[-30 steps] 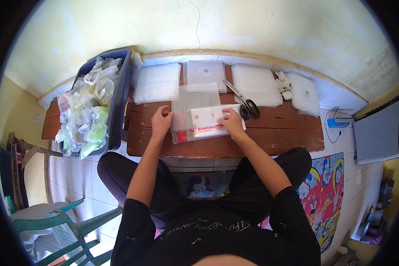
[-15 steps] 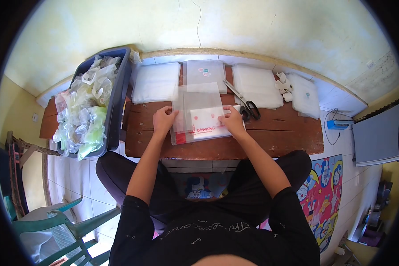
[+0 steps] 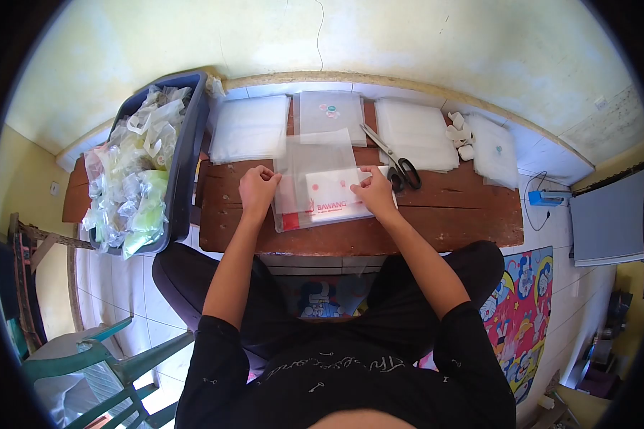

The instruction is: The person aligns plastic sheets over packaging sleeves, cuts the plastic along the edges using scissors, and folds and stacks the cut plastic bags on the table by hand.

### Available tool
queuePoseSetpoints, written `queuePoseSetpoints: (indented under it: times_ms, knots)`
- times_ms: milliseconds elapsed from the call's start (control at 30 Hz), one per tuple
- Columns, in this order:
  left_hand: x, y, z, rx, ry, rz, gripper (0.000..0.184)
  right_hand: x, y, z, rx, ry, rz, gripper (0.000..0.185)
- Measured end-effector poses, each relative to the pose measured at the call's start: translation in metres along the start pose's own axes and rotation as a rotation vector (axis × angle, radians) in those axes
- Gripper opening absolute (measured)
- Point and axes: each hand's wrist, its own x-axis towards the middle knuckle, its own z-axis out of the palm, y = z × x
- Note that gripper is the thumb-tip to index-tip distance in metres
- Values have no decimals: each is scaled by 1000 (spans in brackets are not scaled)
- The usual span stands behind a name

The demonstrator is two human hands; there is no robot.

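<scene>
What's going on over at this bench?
A person sits at a low wooden bench, a clear plastic bag laid out in front. The left hand is at its left edge; the right hand is opposite, over a white, red-printed packet. Open scissors lie beyond the right hand, near stacks of clear bags. A tub of plastic bags stands left.

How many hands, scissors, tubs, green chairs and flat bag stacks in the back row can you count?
Left hand and right hand: 2
Scissors: 1
Tub: 1
Green chair: 1
Flat bag stacks, back row: 4
Total: 9
</scene>
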Motion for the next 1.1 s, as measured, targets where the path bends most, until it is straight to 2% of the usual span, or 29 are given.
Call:
queuePoseSetpoints:
  times_ms: [67, 100, 167, 200, 267, 300, 367, 400, 500, 700, 767, 800, 867, 1100]
  knots:
    - [-1, -3, 1, 64, 15, 44, 25, -5, -9, -1, -201, 10, -26, 53]
    - [-1, -2, 1, 65, 15, 45, 25, -8, -13, 0, -200, 9, -27, 53]
    - [-3, 0, 1, 95, -16, 16, 25, -16, -20, 5, -429, 168, -381, 52]
    - [-3, 0, 1, 95, -17, 16, 25, -17, -21, 8, -429, 168, -380, 52]
    - [-2, 1, 0, 104, -73, -19, 23, -16, -25, 16, -444, 104, -595, 53]
    - [-2, 2, 0, 104, -75, -16, 23, -16, -25, 20, -445, 106, -594, 53]
    - [0, 3, -2, 90, -117, -49, 22, -12, -28, 28, -525, 62, -788, 54]
    - [1, 2, -1, 91, -114, -47, 22, -10, -25, 32, -555, -3, -761, 54]
    - [1, -4, 1, 65, -62, -4, 25, -7, -17, 46, -643, 6, -727, 56]
    - [-9, 5, 5, 124, 3, 30, 44, -8, -1, 58, -734, -32, -652, 59]
    - [-19, 14, 13, 149, 103, 354, 53, -8, 0, 58, -740, -35, -648, 59]
    - [-24, 19, 19, 151, 103, 352, 53, -8, -1, 59, -746, -35, -645, 59]
    - [-33, 28, 32, 169, -24, 611, 54, -9, -2, 59, -744, -24, -654, 59]
    - [-45, 12, 59, 411, -145, 547, 55, -9, 0, 60, -724, 21, -669, 59]
